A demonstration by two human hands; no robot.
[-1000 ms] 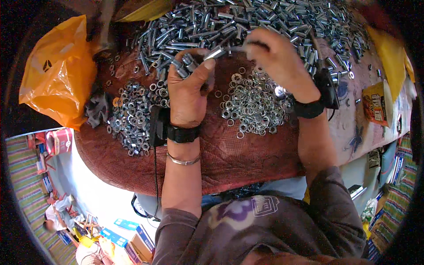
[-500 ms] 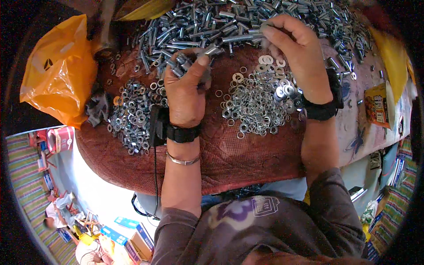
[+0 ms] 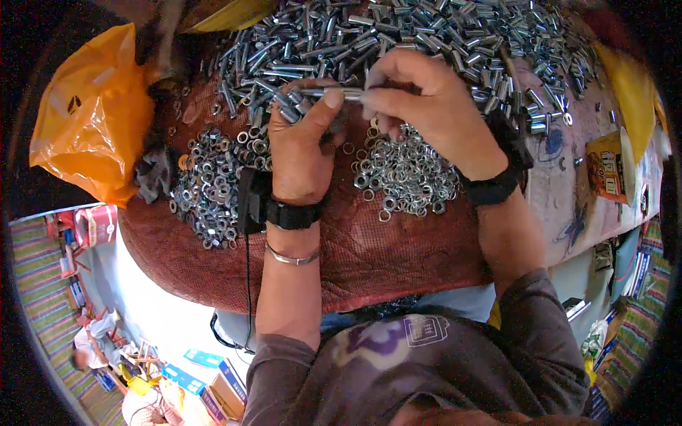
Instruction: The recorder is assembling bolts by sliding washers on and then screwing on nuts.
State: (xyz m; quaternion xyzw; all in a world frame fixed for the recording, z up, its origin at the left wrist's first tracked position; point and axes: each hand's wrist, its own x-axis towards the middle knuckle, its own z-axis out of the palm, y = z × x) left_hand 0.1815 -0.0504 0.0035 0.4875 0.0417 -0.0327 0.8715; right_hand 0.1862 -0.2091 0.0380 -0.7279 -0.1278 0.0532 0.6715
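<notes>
My left hand (image 3: 304, 153) is closed around several metal bolts (image 3: 288, 113), their ends sticking out past the fingers. Between its thumb and forefinger lies a bolt with a smooth sleeve (image 3: 351, 95), pointing right. My right hand (image 3: 444, 110) pinches the right end of that bolt, so both hands meet on it; the fingertips are slightly blurred. Below the right hand is a heap of washers (image 3: 408, 174). A heap of nuts (image 3: 209, 188) lies to the left of my left wrist. Beyond both hands spreads a large pile of bolts and sleeves (image 3: 320, 46).
The parts lie on a red-brown woven cover (image 3: 341, 255). An orange plastic bag (image 3: 92, 121) stands at the left beside a grey rag (image 3: 155, 174). A yellow printed carton (image 3: 611, 167) is at the right. A cable (image 3: 249, 284) hangs from my left wrist. Boxes (image 3: 206, 383) stand on the floor.
My right hand has moved left and slightly down, bringing the bolt it held in line with the left fingertips. The left hand has barely moved and still holds its bolts.
</notes>
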